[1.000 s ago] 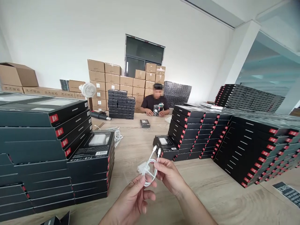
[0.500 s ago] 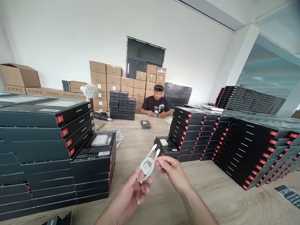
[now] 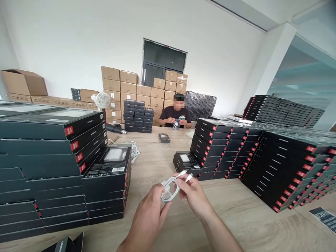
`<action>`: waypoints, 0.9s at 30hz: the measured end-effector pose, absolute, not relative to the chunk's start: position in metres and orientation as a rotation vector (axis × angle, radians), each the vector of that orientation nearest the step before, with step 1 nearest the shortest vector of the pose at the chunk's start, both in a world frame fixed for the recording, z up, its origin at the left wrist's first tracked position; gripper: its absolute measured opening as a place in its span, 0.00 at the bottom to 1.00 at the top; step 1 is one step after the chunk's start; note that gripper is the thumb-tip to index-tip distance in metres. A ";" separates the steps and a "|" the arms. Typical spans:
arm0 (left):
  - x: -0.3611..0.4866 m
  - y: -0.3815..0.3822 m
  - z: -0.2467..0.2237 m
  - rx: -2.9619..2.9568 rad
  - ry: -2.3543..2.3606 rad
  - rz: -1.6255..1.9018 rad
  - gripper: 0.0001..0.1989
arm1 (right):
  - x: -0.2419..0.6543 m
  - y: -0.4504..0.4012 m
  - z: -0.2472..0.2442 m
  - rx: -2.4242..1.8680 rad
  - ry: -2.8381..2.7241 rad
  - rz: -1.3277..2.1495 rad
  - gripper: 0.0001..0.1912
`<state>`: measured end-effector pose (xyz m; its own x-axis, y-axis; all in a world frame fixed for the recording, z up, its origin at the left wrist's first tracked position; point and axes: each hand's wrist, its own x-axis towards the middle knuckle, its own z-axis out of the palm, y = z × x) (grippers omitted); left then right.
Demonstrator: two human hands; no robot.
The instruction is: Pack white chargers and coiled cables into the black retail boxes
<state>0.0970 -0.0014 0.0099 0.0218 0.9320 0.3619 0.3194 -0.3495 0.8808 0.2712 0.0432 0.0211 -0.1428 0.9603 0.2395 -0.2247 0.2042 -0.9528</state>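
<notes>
A coiled white cable (image 3: 170, 189) is held up between both hands above the table's near middle. My left hand (image 3: 150, 210) grips the left side of the coil, its back turned to the camera and fingers wrapped around it. On the right, my right hand (image 3: 193, 196) pinches the coil's other side near the two white plugs (image 3: 185, 175), which point up and to the right. Behind my right hand lies a black box with a white adapter in its window (image 3: 185, 158).
Tall stacks of black boxes flank the hands, left (image 3: 52, 161) and right (image 3: 275, 168). More white cables (image 3: 134, 152) lie beside the left stack. Across the wooden table (image 3: 147, 168), a person (image 3: 175, 115) handles a small package. A heat gun (image 3: 115, 128) and fan (image 3: 102, 100) are further back.
My left hand has turned over, from palm up to back up, still holding the cable. My right hand has closed onto the coil, and the plugs have tilted right.
</notes>
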 end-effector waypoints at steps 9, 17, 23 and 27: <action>0.099 -0.004 0.019 0.905 0.660 0.922 0.25 | 0.280 0.040 0.026 -0.648 -1.204 1.504 0.17; 0.097 -0.003 0.012 0.696 0.540 0.861 0.20 | 0.282 0.050 0.022 -0.692 -1.147 1.374 0.22; 0.095 -0.005 0.018 0.749 0.577 0.916 0.25 | 0.297 0.056 0.021 -0.879 -1.498 0.841 0.17; 0.092 -0.004 0.021 0.754 0.587 0.883 0.26 | 0.304 0.052 0.028 -0.897 -1.695 0.587 0.19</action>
